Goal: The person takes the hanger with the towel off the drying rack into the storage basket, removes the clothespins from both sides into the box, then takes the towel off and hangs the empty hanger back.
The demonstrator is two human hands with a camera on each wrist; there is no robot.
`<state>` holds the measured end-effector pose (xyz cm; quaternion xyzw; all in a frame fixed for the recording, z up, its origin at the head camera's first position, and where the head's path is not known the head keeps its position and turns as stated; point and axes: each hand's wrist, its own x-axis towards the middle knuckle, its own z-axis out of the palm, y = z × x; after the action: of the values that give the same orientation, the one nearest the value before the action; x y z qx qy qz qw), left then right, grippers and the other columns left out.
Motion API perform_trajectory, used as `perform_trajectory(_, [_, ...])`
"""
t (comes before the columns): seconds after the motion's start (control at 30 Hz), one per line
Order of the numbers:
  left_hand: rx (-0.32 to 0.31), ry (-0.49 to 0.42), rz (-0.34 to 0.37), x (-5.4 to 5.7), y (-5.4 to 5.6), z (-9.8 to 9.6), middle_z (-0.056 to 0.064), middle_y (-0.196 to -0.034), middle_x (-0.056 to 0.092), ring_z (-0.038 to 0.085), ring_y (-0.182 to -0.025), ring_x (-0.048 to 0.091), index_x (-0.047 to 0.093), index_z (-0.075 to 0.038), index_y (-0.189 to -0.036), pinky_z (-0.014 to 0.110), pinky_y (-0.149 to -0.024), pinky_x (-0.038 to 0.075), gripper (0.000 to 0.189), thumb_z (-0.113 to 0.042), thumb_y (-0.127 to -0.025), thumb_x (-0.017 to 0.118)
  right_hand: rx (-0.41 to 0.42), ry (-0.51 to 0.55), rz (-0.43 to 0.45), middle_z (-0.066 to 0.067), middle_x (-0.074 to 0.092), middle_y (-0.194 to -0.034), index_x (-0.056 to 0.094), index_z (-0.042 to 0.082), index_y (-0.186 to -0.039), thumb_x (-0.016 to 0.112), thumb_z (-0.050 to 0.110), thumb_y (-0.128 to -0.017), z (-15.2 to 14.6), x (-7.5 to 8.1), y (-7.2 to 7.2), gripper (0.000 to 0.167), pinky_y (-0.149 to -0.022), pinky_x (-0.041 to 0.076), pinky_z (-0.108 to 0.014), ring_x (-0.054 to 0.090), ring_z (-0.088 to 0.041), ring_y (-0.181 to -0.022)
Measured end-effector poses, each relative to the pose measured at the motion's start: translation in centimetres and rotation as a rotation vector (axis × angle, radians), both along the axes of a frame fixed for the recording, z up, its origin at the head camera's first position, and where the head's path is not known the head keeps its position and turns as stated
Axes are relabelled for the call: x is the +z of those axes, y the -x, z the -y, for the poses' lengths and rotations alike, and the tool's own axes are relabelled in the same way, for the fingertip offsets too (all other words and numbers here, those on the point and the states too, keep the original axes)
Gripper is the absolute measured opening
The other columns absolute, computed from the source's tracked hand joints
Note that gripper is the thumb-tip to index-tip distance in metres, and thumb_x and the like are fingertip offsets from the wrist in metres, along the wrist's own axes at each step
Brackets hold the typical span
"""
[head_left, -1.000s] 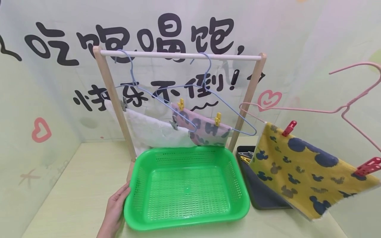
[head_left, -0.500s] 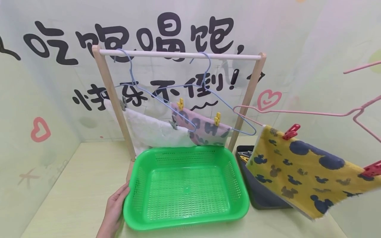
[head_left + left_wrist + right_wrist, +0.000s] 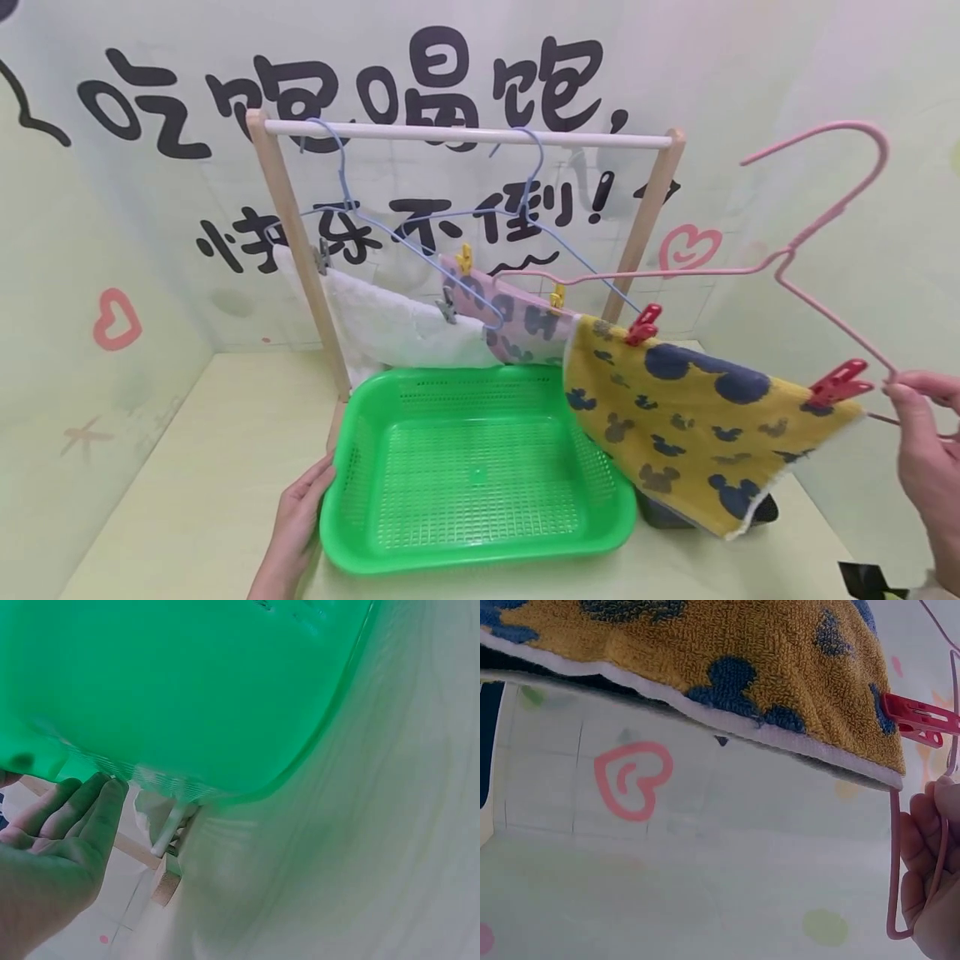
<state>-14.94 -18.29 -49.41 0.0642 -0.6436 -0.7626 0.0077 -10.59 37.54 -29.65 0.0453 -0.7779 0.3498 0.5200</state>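
At the right of the head view my right hand (image 3: 928,467) pinches the lower corner of a pink wire hanger (image 3: 832,212) between thumb and fingers. A yellow towel (image 3: 675,442) with dark mouse-head prints hangs from it, held by two red clothespins (image 3: 643,323). The towel overlaps the right rim of a green plastic basket (image 3: 476,512) in this view. My left hand (image 3: 296,510) lies against the basket's left side. In the left wrist view its fingers (image 3: 105,814) are straight and touch the outer wall under the rim.
Behind the basket stands a drying rack (image 3: 465,133) with a white rail. Two blue hangers (image 3: 542,154) on it carry a white towel (image 3: 405,325) and a pink printed cloth (image 3: 517,321), clipped with grey and yellow clothespins. A dark tray (image 3: 663,512) sits behind the yellow towel.
The pink hanger with the yellow towel has swung left toward the rack and basket, bringing my right hand into the head view. The left hand and basket stay together.
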Motion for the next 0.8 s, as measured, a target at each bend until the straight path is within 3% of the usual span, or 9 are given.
perform_trajectory(0.17, [0.002, 0.032, 0.01, 0.2, 0.2, -0.1, -0.029, -0.111, 0.057, -0.017, -0.102, 0.047, 0.04, 0.002, -0.134, 0.01, -0.09, 0.042, 0.048, -0.027, -0.097, 0.053, 0.085, -0.025, -0.059, 0.027, 0.06, -0.089, 0.071, 0.004, -0.083, 0.063, 0.0, -0.087, 2.5, 0.2, 1.5, 0.01, -0.082, 0.037, -0.01, 0.054, 0.007, -0.087])
perform_trajectory(0.23, [0.001, 0.05, 0.031, 0.2, 0.2, -0.1, -0.029, -0.112, 0.056, -0.015, -0.107, 0.046, 0.044, -0.004, -0.134, 0.01, -0.091, 0.041, 0.046, -0.029, -0.097, 0.054, 0.101, -0.061, -0.085, 0.027, 0.06, -0.089, 0.067, -0.009, -0.081, 0.065, 0.004, -0.087, 3.4, 0.2, 2.2, 0.015, -0.08, 0.039, -0.008, 0.055, 0.008, -0.085])
perform_trajectory(0.3, [-0.003, 0.054, 0.053, 0.3, 0.2, -0.1, -0.028, -0.114, 0.055, -0.005, -0.12, 0.043, 0.047, -0.009, -0.133, 0.011, -0.092, 0.041, 0.043, -0.031, -0.096, 0.054, 0.127, -0.081, -0.107, 0.026, 0.06, -0.088, 0.063, -0.016, -0.08, 0.067, 0.009, -0.087, 4.4, 0.1, 2.9, 0.027, -0.078, 0.04, -0.008, 0.055, 0.008, -0.083])
perform_trajectory(0.43, [0.002, 0.062, 0.083, 0.4, 0.2, 0.0, -0.025, -0.122, 0.052, 0.023, -0.137, 0.027, 0.049, -0.015, -0.131, 0.011, -0.093, 0.04, 0.04, -0.033, -0.096, 0.055, 0.194, -0.085, -0.124, 0.014, 0.064, -0.083, 0.063, -0.016, -0.079, 0.068, 0.015, -0.087, 6.2, -0.2, 4.2, 0.032, -0.078, 0.042, -0.01, 0.057, 0.005, -0.082])
perform_trajectory(0.53, [0.008, 0.071, 0.079, 0.5, 0.1, 0.1, -0.019, -0.128, 0.051, 0.031, -0.138, 0.023, 0.051, -0.017, -0.13, 0.01, -0.093, 0.039, 0.038, -0.033, -0.096, 0.055, 0.234, -0.096, -0.115, 0.003, 0.065, -0.08, 0.064, -0.014, -0.081, 0.068, 0.012, -0.087, 7.6, -0.3, 5.0, 0.028, -0.079, 0.044, -0.011, 0.057, 0.004, -0.083])
perform_trajectory(0.63, [0.018, 0.084, 0.07, 0.5, 0.0, 0.1, -0.019, -0.128, 0.05, 0.024, -0.136, 0.028, 0.053, -0.018, -0.129, 0.008, -0.092, 0.038, 0.037, -0.032, -0.096, 0.055, 0.271, -0.112, -0.095, -0.003, 0.065, -0.08, 0.063, -0.014, -0.082, 0.067, 0.007, -0.087, 9.0, -0.2, 5.7, 0.022, -0.08, 0.045, -0.012, 0.057, 0.004, -0.084])
perform_trajectory(0.8, [0.025, 0.09, 0.043, 0.4, -0.1, 0.1, -0.022, -0.122, 0.054, -0.008, -0.114, 0.045, 0.047, -0.005, -0.133, 0.01, -0.092, 0.04, 0.045, -0.03, -0.096, 0.055, 0.348, -0.117, -0.084, -0.01, 0.064, -0.079, 0.063, -0.013, -0.082, 0.067, 0.001, -0.085, 11.2, -0.4, 6.8, 0.015, -0.08, 0.045, -0.011, 0.056, 0.003, -0.083])
